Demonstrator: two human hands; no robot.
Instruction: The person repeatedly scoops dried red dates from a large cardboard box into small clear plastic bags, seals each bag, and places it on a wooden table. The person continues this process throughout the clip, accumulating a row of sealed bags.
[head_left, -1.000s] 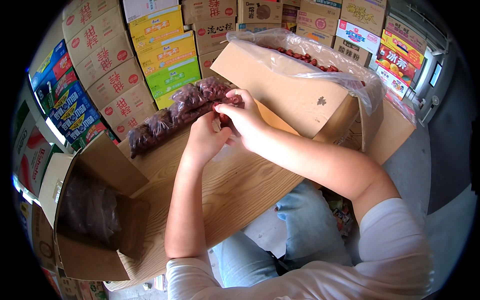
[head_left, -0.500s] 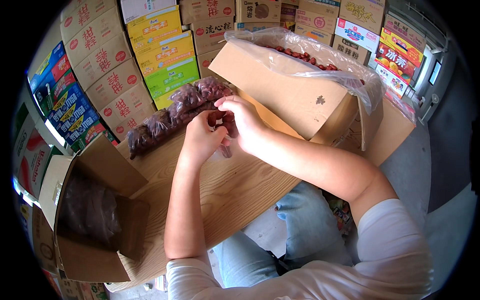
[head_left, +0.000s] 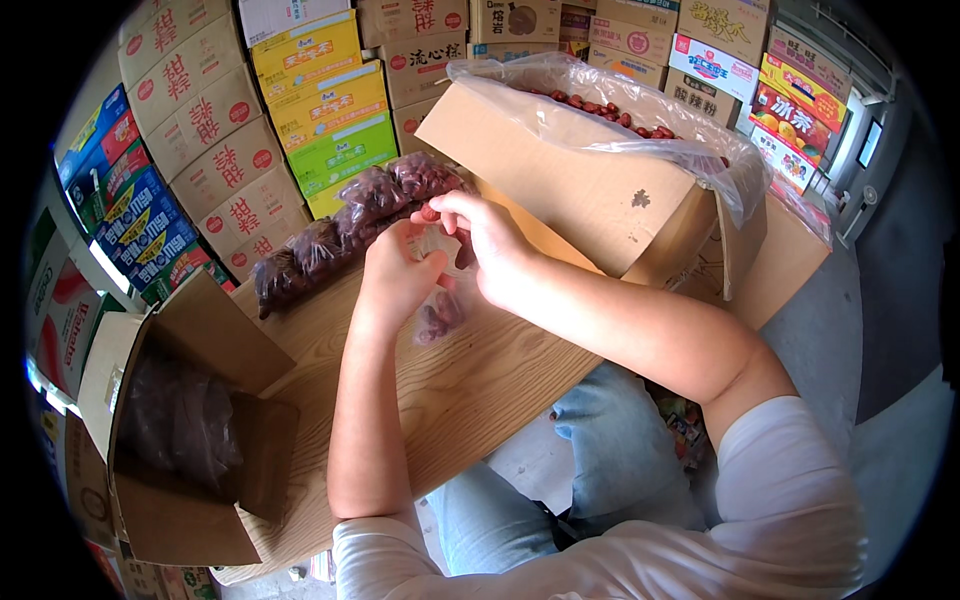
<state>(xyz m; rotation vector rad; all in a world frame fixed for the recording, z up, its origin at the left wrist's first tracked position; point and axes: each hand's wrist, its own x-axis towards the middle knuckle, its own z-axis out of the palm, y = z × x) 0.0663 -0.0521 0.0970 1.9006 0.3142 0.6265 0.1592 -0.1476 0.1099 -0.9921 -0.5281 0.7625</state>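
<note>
Over the table, my left hand (head_left: 400,265) pinches the upper edge of a small clear plastic bag (head_left: 440,305), which hangs down with several red dates (head_left: 438,318) at its bottom. Beside the bag's mouth my right hand (head_left: 490,245) has its fingers curled round more dates. One red date (head_left: 430,213) shows at its fingertips. Just beyond my hands lies a row of filled date bags (head_left: 340,225), some stacked on others. At the right, a big cardboard box (head_left: 560,170) lined with clear plastic holds loose red dates (head_left: 620,115).
On the left of the wooden table (head_left: 450,390) stands an open carton (head_left: 185,510) with clear plastic bags (head_left: 180,415) inside. Stacked cartons (head_left: 230,150) line the wall behind. Another cardboard box (head_left: 785,260) stands beyond the big one at the right.
Dates have dropped into the bottom of the clear bag, which now hangs lower and fuller below my hands. A date shows at my right fingertips. My arms have barely moved.
</note>
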